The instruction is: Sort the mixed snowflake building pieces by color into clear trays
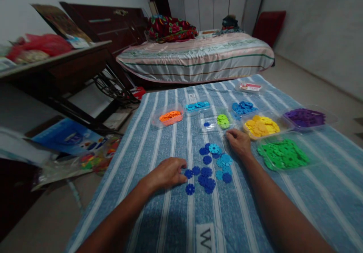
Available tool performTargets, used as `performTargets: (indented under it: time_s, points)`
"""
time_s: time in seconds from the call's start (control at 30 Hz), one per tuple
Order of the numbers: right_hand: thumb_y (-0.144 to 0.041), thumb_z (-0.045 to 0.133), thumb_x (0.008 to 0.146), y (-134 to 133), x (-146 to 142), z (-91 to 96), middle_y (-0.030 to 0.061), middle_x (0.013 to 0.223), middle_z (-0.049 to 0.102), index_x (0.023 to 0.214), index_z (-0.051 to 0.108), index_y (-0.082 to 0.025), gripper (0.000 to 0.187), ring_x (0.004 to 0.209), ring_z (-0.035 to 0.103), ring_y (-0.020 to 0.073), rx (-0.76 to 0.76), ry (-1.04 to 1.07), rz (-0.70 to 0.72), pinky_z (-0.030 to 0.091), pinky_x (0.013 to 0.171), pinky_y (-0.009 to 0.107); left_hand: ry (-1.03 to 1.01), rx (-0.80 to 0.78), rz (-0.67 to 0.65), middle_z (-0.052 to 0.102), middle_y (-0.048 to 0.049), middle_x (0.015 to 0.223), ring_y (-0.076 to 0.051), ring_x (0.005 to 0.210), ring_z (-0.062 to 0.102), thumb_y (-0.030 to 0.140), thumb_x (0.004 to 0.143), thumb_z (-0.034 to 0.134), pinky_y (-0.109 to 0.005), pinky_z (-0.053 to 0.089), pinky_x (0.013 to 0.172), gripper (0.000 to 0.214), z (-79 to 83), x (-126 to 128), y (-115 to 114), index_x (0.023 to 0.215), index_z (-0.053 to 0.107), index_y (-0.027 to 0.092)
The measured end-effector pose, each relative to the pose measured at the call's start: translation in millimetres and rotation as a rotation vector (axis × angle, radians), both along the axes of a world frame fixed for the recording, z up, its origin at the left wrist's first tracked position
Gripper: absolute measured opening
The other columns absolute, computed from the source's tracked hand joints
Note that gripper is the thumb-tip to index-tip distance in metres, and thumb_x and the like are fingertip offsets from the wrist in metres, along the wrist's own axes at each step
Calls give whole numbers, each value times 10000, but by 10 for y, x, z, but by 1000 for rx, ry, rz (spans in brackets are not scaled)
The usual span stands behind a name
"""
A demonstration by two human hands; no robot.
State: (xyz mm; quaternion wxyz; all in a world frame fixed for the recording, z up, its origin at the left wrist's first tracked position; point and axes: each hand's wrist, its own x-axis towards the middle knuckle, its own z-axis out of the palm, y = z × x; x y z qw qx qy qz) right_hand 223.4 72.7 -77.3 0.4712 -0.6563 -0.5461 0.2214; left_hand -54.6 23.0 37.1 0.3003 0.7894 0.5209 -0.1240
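My left hand (169,172) is low over the cloth, thumb and forefinger apart, their tips beside a dark blue notched disc (188,174). More dark blue discs (206,172) lie loose to its right, some overlapping. Light blue discs (226,160) are mixed in along the right of this pile. My right hand (239,141) is closed, its fingers curled at the near right corner of a clear plastic tray (202,126). Whatever those fingers may hold is hidden. Inside that tray are lime green discs (223,121) and one dark blue disc (207,124).
Clear trays around hold orange discs (171,117), light blue discs (197,106), mid-blue discs (244,107), yellow discs (261,126), purple pieces (304,117) and green discs (283,154). A labelled clear box (250,87) sits at the far edge of the striped cloth (170,219). A bed (195,60) stands beyond.
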Motion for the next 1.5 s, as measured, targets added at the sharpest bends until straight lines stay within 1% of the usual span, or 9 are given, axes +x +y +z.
performTargets:
  time_s: [0.13, 0.27, 0.5, 0.8, 0.9, 1.0, 1.17, 1.3, 1.5]
  points:
    - [-401, 511, 780, -4, 8, 0, 28, 743, 709, 815, 734, -205, 300, 725, 635, 207, -3, 9, 4, 485, 725, 308, -27, -7, 100, 630, -7, 835, -191, 759, 586, 392, 712, 642, -262, 364, 635, 289, -13, 22, -287, 940, 623, 216]
    - [-406, 502, 776, 5, 10, 0, 34, 748, 709, 818, 734, -193, 317, 730, 634, 207, 1, 11, 18, 480, 725, 307, -53, 43, 177, 625, -17, 811, -200, 761, 596, 412, 789, 567, -274, 382, 658, 355, -54, 63, -375, 1067, 582, 193]
    - [-397, 493, 788, 10, -25, 7, 30, 763, 718, 807, 731, -203, 307, 717, 632, 199, 15, -5, 9, 474, 714, 295, -95, 66, 205, 581, 8, 724, -157, 700, 545, 260, 740, 552, -248, 353, 627, 63, -173, 93, -297, 758, 550, 199]
    - [-376, 482, 808, 29, -59, 17, 21, 794, 732, 811, 734, -230, 291, 748, 646, 207, 17, -37, 10, 479, 725, 300, -436, -244, 371, 422, 52, 538, -101, 520, 399, 407, 739, 561, -240, 303, 519, 245, -11, 24, -127, 679, 529, 172]
    - [-367, 480, 807, 31, -72, 28, 18, 783, 728, 798, 732, -235, 285, 729, 641, 202, 17, -54, 1, 473, 703, 293, -475, -139, 362, 482, 36, 571, -110, 535, 461, 392, 750, 543, -241, 366, 541, 228, 90, 131, 62, 712, 563, 167]
    - [-358, 475, 809, 35, -80, 28, 10, 749, 718, 793, 730, -237, 282, 707, 632, 192, 12, -55, 6, 467, 690, 283, -434, 149, 246, 568, 11, 645, -132, 620, 544, 372, 813, 488, -246, 432, 625, 238, 188, 336, 383, 743, 603, 175]
    - [-353, 478, 813, 45, -83, 26, 6, 751, 718, 785, 721, -239, 271, 719, 639, 191, 0, -45, 14, 466, 702, 280, -94, 588, -10, 697, -68, 896, -183, 857, 630, 251, 882, 425, -271, 455, 786, 269, 285, 800, 1020, 832, 677, 171]
    - [-349, 477, 818, 48, -90, 38, 11, 783, 725, 788, 719, -242, 266, 739, 646, 194, 10, -33, 17, 472, 718, 285, 195, 536, -98, 732, -80, 960, -200, 912, 657, 208, 856, 459, -253, 461, 750, 264, 283, 1105, 1361, 855, 721, 181]
    - [-346, 481, 824, 57, -85, 40, 10, 807, 736, 796, 724, -251, 262, 766, 655, 199, 20, -43, 17, 477, 722, 285, 287, 456, -104, 748, -85, 856, -202, 847, 677, 178, 745, 600, -226, 468, 676, 147, 176, 1261, 1589, 778, 743, 178]
